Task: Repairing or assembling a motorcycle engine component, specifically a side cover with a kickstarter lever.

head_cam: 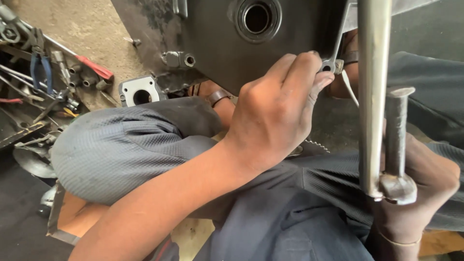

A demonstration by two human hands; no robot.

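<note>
Item one: small steel spanner (333,65), its ring end showing at our fingertips against the lower right edge of the black metal casing (217,43). We judge it light, rigid and likely oily, so slippery; best taken near the head with a pinch, as it is now

Item two: our left hand (278,113), reaching up across our bent knee, wrist straight, knuckles towards the camera, fingers curled and closed around the spanner head, thumb tucked below. The grip is narrow and firm

Item three: grey metal tube (374,92), upright at the right of the view, with a shorter bolt-like steel pin (397,130) standing beside it on a joined base. We judge this assembly stiff, heavier than the spanner, and smooth enough to slide if held loosely

Item four: our right hand (420,193), low at the right, wrapped around the foot of the tube and pin from behind, fingers closed on it, thin band at the wrist

Item five: casing, dark, greasy, with a round bearing hole (256,18) near the top; heavy by our estimate, resting on the floor ahead of our knees

Item six: loose tools (48,77) scattered at left, blue-handled pliers (39,65) among them, and a pale flange (140,91)
</note>
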